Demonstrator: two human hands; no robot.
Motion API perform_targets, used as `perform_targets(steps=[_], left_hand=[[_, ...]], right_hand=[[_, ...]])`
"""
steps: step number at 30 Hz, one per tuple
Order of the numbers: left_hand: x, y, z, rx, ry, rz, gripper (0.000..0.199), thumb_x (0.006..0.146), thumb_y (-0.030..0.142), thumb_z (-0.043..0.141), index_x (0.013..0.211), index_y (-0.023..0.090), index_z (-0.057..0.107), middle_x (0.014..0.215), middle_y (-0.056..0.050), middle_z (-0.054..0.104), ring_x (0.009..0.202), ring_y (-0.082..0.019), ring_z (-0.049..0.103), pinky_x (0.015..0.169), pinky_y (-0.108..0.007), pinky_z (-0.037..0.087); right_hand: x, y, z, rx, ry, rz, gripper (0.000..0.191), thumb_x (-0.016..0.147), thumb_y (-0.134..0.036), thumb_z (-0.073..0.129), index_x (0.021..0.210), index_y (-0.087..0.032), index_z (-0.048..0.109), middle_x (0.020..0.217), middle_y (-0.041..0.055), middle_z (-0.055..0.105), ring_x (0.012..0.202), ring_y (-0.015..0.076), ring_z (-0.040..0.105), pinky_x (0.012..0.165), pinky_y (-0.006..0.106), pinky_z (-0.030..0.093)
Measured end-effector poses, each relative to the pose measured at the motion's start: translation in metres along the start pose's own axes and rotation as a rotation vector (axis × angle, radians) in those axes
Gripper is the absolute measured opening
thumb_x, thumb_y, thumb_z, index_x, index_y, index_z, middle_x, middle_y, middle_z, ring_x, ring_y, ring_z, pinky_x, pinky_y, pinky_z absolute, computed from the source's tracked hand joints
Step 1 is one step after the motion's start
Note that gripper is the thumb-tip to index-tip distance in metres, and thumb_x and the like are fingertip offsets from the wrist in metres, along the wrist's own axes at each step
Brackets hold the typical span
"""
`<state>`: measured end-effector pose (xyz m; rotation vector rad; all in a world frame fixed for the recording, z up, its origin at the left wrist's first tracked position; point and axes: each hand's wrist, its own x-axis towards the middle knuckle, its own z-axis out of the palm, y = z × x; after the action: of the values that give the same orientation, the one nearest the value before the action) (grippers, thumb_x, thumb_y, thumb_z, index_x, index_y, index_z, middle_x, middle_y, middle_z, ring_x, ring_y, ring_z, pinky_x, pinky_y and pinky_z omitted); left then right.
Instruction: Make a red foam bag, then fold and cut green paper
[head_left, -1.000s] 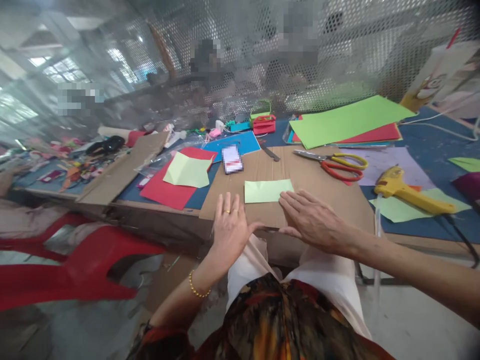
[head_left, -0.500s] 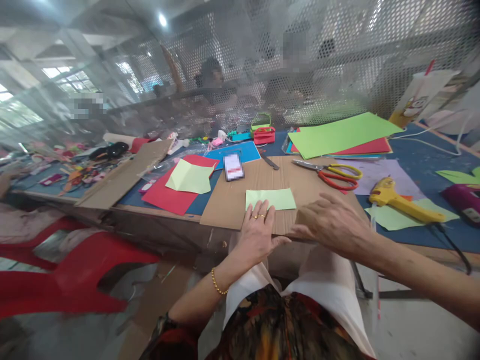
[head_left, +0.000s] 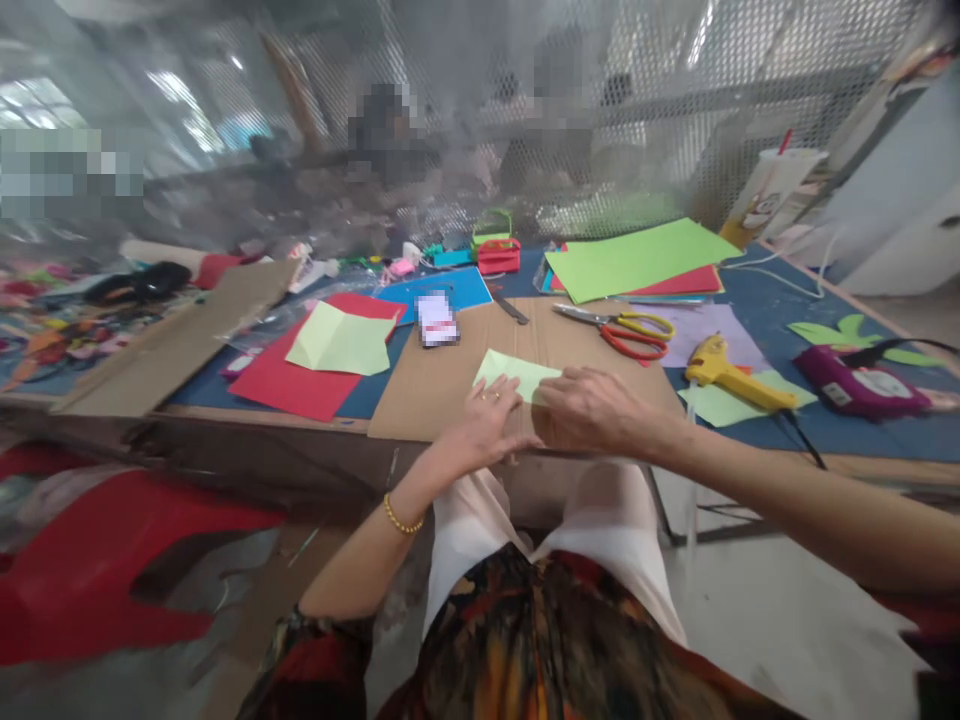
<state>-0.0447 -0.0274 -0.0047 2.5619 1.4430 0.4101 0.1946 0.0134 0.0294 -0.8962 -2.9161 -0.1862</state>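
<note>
A folded piece of light green paper (head_left: 517, 372) lies on a brown cardboard sheet (head_left: 427, 400) at the table's front. My left hand (head_left: 487, 425) rests flat over its left part, fingers outstretched, a ring on one finger. Over the paper's right end, my right hand (head_left: 596, 408) is curled closed; its fingertips are mostly hidden, and they appear to grip that edge. Beyond the hands, scissors (head_left: 622, 330) with yellow and red handles lie on the cardboard. A phone (head_left: 436, 320) and a dark blade (head_left: 511, 308) are near its back edge.
On the right are a yellow glue gun (head_left: 739, 380), a purple device (head_left: 859, 380) and a drink cup (head_left: 769, 195). Coloured sheets (head_left: 637, 260) are stacked at the back. To the left lie red paper (head_left: 300, 385) and a cardboard strip (head_left: 180, 340). A red chair (head_left: 112, 560) stands below.
My right hand has moved left onto the paper's right end. The paper is now slightly turned under my left hand. The whole view has shifted to the right.
</note>
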Motion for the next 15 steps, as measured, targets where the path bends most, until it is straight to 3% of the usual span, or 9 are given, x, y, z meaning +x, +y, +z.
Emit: perform_targets(steps=[2,6,10,12,15], left_hand=[[0.010,-0.003,-0.004,-0.024,0.003,0.000,0.062,0.102,0.055,0.074,0.147,0.016,0.058,0.162,-0.023,0.062,0.163,-0.034,0.047,0.136,-0.059,0.033],[0.022,-0.001,-0.009,0.025,0.033,0.120,0.051,0.106,0.038,0.071,0.150,0.018,0.055,0.155,-0.020,0.067,0.157,-0.033,0.054,0.131,-0.058,0.040],[0.022,0.015,-0.002,0.132,0.127,0.170,0.013,0.109,0.022,0.060,0.118,0.015,0.067,0.127,-0.018,0.074,0.133,-0.033,0.069,0.116,-0.054,0.054],[0.020,0.023,0.005,0.110,0.169,0.139,0.010,0.108,0.016,0.056,0.107,0.016,0.066,0.119,-0.016,0.071,0.122,-0.030,0.070,0.109,-0.049,0.059],[0.019,0.028,0.013,0.008,0.206,0.069,0.014,0.106,0.011,0.052,0.108,0.015,0.066,0.120,-0.015,0.066,0.122,-0.029,0.066,0.111,-0.046,0.058]], right_hand=[[-0.007,0.005,-0.012,0.045,-0.032,-0.033,0.021,0.106,-0.020,0.053,0.104,-0.013,0.072,0.101,0.0132,0.078,0.085,0.0212,0.063,0.074,0.034,0.033],[-0.011,-0.004,-0.021,0.038,-0.112,0.026,0.022,0.107,-0.019,0.054,0.103,-0.011,0.074,0.104,0.0149,0.079,0.085,0.0211,0.063,0.077,0.034,0.037],[-0.005,-0.025,-0.022,-0.039,-0.183,0.203,0.024,0.109,-0.018,0.054,0.104,-0.010,0.076,0.102,0.0181,0.080,0.091,0.0259,0.068,0.069,0.035,0.031],[-0.001,-0.033,-0.022,-0.055,-0.209,0.236,0.026,0.109,-0.017,0.051,0.106,-0.011,0.076,0.102,0.0185,0.080,0.092,0.0269,0.069,0.067,0.035,0.029],[0.003,-0.038,-0.024,-0.067,-0.221,0.253,0.026,0.110,-0.022,0.052,0.112,-0.011,0.075,0.106,0.0190,0.079,0.093,0.0281,0.071,0.065,0.034,0.027]])
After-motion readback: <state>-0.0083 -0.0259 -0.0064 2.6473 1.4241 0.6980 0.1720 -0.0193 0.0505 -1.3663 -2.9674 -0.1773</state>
